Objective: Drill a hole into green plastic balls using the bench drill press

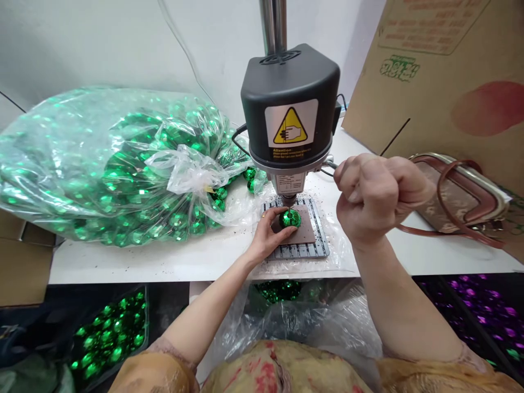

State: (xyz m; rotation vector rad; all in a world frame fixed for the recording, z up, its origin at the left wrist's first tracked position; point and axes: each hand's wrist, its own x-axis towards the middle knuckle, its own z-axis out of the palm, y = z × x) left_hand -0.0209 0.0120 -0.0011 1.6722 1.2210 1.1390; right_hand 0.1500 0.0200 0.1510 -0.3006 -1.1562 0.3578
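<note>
A black benchtop drill press (291, 103) with a yellow hand-warning sticker stands in front of me. Its chuck (290, 200) comes down to the top of a shiny green faceted ball (290, 219). My left hand (268, 233) is closed on the ball from the left, thumb in front and fingers behind, on a brown board (308, 229) over the slotted metal base (321, 248). To the right of the drill head, my right hand (368, 196) makes a fist around the feed lever, most of which the fingers hide. Whether the bit is inside the ball I cannot tell.
A big clear bag (123, 180) of green balls lies on the white table (164, 267) at left. At right are a handbag (454, 202) with a brown strap and a large cardboard box (429, 71). Below the table edge are tubs of green balls (110, 333) and purple balls (483, 300).
</note>
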